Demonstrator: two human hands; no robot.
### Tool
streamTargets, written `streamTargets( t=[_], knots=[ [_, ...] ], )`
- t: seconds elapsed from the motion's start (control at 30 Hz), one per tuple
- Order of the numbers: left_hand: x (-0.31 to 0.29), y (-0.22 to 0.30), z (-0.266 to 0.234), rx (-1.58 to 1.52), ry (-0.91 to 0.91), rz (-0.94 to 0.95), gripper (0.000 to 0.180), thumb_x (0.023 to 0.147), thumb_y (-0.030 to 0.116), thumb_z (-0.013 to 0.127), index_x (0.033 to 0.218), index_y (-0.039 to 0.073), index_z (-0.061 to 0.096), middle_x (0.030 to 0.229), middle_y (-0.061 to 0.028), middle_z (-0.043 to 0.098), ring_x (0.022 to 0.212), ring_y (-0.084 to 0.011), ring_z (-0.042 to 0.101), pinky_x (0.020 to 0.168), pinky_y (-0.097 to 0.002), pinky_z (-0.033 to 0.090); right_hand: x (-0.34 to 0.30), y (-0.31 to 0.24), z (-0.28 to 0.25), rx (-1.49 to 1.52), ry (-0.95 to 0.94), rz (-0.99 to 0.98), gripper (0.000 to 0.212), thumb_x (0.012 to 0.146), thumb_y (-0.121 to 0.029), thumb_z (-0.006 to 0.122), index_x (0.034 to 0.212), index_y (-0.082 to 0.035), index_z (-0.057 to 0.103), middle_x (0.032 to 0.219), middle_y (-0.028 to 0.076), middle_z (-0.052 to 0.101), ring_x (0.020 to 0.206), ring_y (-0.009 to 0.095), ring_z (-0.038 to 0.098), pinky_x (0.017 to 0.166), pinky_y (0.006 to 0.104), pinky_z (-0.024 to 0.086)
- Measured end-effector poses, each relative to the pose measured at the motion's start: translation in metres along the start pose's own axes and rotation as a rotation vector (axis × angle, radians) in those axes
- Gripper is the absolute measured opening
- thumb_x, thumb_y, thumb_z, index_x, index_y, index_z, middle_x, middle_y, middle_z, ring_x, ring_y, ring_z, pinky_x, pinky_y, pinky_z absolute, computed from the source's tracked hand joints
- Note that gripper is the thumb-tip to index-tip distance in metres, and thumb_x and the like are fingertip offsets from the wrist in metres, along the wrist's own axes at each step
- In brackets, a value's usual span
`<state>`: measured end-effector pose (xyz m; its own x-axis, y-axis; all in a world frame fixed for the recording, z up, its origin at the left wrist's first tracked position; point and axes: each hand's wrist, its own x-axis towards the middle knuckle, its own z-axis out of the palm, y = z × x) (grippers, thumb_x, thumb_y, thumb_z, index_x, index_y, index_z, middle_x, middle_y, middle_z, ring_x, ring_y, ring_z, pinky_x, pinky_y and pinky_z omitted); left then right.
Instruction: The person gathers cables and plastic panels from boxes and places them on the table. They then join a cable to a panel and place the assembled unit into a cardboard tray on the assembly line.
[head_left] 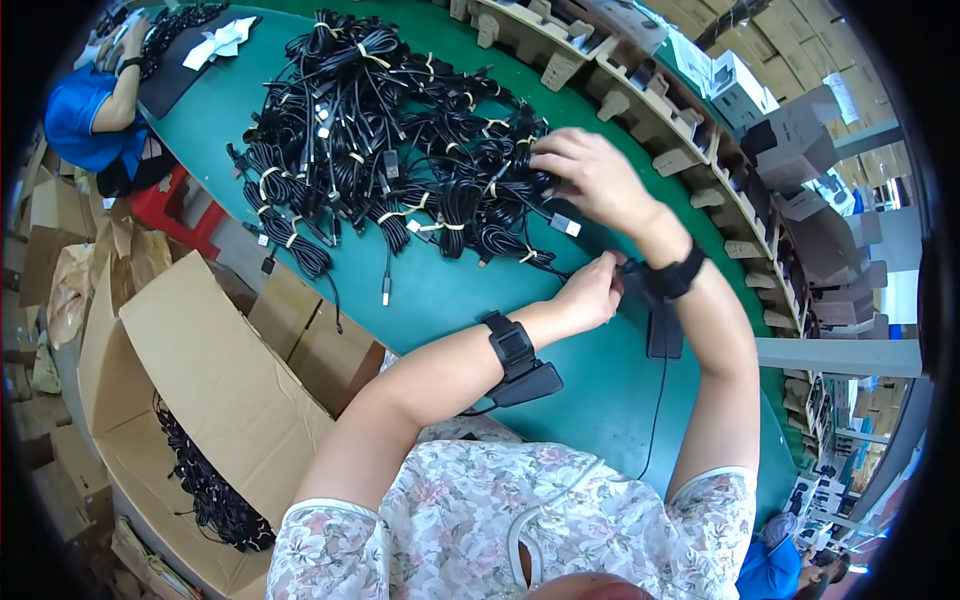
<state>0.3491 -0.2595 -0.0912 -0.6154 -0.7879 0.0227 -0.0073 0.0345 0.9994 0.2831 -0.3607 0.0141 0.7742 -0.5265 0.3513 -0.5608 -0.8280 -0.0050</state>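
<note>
A large heap of black cables (370, 130), tied in bundles with pale ties, lies on the green table. At the heap's right edge my right hand (600, 180) curls its fingers round a black cable bundle (541, 182). A plug with a light end (565, 225) sticks out just below that hand. Nearer to me, my left hand (588, 296) is closed in a pinch on a black cable (563, 274) that runs to it from the heap. Its fingertips partly hide what they grip. Both wrists wear black straps with small boxes.
An open cardboard box (215, 370) with more black cables (205, 480) stands at the left. A wooden rack (690, 125) curves along the table's far right side. A person in blue (95, 115) works at the far left. A thin wire (657, 420) hangs beside my right arm.
</note>
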Motion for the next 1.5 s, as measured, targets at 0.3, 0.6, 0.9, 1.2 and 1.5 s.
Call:
streamTargets(
  t=[0.3,0.6,0.9,1.2,1.5],
  knots=[
    [-0.019,0.044,-0.015,-0.026,0.143,0.232,0.034,0.078,0.001,0.054,0.112,-0.001,0.045,0.092,-0.0129,0.057,0.086,-0.028,0.058,0.073,-0.0371,0.049,-0.029,-0.009,-0.059,0.3,-0.018,0.638,0.027,0.068,-0.013,0.072,0.091,-0.005,0.061,0.088,0.007,0.057,0.088,0.021,0.055,0.072,0.0327,0.044],
    [-0.018,0.076,-0.036,0.588,0.738,0.841,0.042,0.083,0.009,0.058,0.121,0.004,0.041,0.111,-0.0135,0.056,0.101,-0.0258,0.058,0.075,-0.0355,0.05,-0.081,-0.073,-0.102,0.007,-0.128,0.663,0.019,0.076,-0.011,0.07,0.09,-0.002,0.06,0.085,0.006,0.056,0.074,0.016,0.056,0.061,0.0277,0.044],
    [-0.015,0.046,-0.005,-0.749,-0.315,-0.022,0.032,0.097,0.027,0.041,0.116,0.0,0.043,0.065,-0.0039,0.053,0.051,-0.0146,0.054,0.049,-0.0281,0.046,-0.095,-0.092,-0.084,-0.247,0.226,0.546,0.05,0.073,-0.025,0.071,0.117,-0.007,0.054,0.107,0.008,0.06,0.095,0.023,0.056,0.081,0.0334,0.046],
    [-0.015,0.044,-0.015,-0.65,-0.299,-0.127,0.035,0.096,0.029,0.044,0.12,0.003,0.038,0.081,-0.0067,0.054,0.058,-0.0106,0.052,0.055,-0.0245,0.046,-0.122,-0.089,-0.098,-0.061,-0.392,0.591,0.044,0.077,-0.022,0.064,0.119,-0.011,0.054,0.103,0.01,0.06,0.094,0.026,0.059,0.077,0.0356,0.047],
    [-0.005,0.024,-0.015,-0.44,-0.128,-0.161,0.041,0.094,0.031,0.048,0.122,0.003,0.036,0.099,-0.0104,0.055,0.078,-0.014,0.057,0.066,-0.0253,0.048,-0.171,0.092,-0.152,-0.794,-0.048,0.922,0.026,0.087,-0.028,0.052,0.108,-0.016,0.06,0.085,0.011,0.063,0.08,0.031,0.061,0.064,0.0394,0.049]
  ],
)
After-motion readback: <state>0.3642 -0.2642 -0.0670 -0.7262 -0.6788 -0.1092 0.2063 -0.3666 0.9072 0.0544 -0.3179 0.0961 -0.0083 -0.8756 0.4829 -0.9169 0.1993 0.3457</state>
